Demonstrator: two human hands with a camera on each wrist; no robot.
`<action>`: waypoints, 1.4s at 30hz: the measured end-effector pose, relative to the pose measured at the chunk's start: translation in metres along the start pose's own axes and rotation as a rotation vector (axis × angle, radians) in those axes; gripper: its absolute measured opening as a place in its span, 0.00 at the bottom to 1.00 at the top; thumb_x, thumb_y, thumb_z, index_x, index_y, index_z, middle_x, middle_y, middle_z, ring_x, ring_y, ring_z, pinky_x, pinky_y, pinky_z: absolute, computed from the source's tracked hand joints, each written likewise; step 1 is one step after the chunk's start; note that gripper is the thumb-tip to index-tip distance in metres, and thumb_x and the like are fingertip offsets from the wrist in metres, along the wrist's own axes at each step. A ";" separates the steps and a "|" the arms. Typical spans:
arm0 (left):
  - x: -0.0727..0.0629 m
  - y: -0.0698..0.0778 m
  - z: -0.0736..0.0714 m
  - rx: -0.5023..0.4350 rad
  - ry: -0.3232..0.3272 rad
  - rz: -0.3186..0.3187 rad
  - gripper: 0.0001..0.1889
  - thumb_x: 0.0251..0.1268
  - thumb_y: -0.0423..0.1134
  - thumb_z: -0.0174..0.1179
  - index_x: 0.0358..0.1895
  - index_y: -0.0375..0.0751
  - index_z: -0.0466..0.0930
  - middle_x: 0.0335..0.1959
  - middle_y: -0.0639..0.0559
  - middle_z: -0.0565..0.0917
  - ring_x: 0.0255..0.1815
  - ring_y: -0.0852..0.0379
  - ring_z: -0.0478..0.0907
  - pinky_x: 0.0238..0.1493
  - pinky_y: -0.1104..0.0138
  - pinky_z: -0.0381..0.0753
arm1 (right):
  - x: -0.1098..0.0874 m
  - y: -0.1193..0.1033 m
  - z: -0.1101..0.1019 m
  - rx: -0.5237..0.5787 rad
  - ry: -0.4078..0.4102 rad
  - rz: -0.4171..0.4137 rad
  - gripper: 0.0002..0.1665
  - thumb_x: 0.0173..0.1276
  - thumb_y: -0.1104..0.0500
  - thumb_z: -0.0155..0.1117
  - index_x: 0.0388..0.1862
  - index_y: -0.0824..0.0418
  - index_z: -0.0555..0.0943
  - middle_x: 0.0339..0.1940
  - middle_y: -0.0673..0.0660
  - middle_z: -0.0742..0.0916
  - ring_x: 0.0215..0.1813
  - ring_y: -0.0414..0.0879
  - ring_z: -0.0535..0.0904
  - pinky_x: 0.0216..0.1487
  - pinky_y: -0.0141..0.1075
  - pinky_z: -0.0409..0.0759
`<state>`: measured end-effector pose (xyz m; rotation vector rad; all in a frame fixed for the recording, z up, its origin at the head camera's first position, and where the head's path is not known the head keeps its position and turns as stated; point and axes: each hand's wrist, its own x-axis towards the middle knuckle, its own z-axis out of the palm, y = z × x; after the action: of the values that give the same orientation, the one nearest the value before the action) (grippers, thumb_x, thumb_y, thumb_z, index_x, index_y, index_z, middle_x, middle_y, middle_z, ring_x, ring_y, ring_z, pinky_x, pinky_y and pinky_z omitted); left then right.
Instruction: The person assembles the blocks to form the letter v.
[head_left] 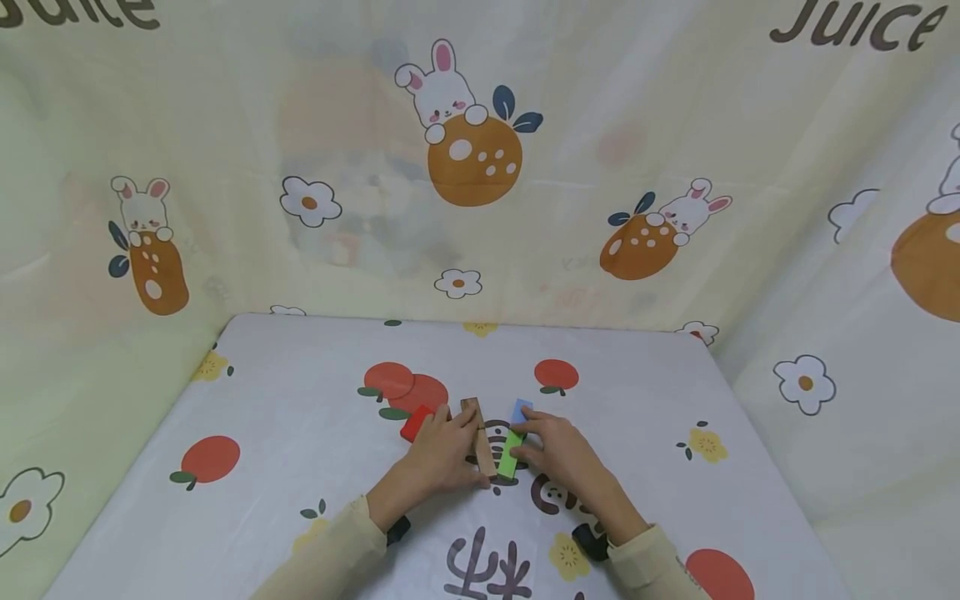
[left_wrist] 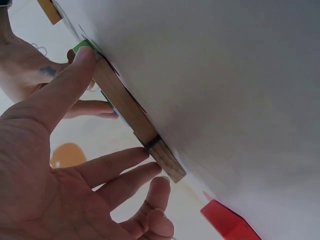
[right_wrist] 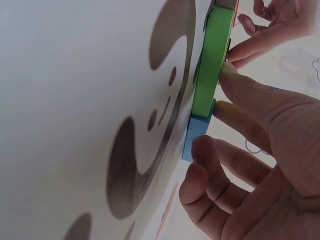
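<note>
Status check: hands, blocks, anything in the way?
Left hand on brown blocks; right hand at green block and blue block. Both pairs end to end. Red block by left hand, not between pairs.

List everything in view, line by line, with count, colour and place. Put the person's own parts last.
Tablecloth: one, white with printed fruit, flowers and characters, across the work surface
Curtain: one, cream with printed rabbits, oranges, flowers and "Juice", at back and sides
Tan block: one, tan, mid-cloth
Brown block: one, brown, in line with the tan block at its far end
Green block: one, green, right of the tan block
Blue block: one, light blue, at the green block's far end
Red block: one, red, left of the brown block
Wrist pieces: two, black, at the wrists
Sleeves: two, cream, on the forearms
Left hand: one, at the tan and brown blocks
Right hand: one, at the green and blue blocks
</note>
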<state>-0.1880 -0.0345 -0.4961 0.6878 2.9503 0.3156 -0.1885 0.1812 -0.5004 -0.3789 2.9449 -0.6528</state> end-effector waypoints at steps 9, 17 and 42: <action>0.001 -0.004 0.005 0.015 0.008 0.006 0.56 0.48 0.68 0.78 0.80 0.44 0.69 0.82 0.48 0.71 0.56 0.50 0.70 0.44 0.66 0.70 | 0.000 0.000 0.002 -0.003 0.010 -0.002 0.28 0.66 0.49 0.79 0.64 0.55 0.87 0.79 0.59 0.78 0.80 0.61 0.73 0.77 0.57 0.74; 0.002 -0.019 -0.001 -0.178 0.056 0.029 0.44 0.62 0.62 0.72 0.77 0.43 0.73 0.78 0.46 0.76 0.60 0.44 0.73 0.53 0.55 0.76 | -0.001 0.000 0.002 0.000 0.010 -0.001 0.28 0.66 0.49 0.79 0.63 0.56 0.88 0.79 0.59 0.78 0.80 0.61 0.73 0.77 0.57 0.74; -0.005 -0.139 -0.021 -0.665 -0.164 0.055 0.32 0.63 0.32 0.73 0.73 0.46 0.79 0.51 0.46 0.83 0.46 0.52 0.73 0.41 0.66 0.75 | 0.000 0.000 0.003 0.001 0.007 0.004 0.28 0.67 0.49 0.78 0.64 0.55 0.88 0.79 0.59 0.78 0.81 0.61 0.73 0.77 0.58 0.73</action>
<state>-0.2455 -0.1624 -0.5067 0.6480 2.4326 1.1114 -0.1881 0.1800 -0.5035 -0.3718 2.9505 -0.6569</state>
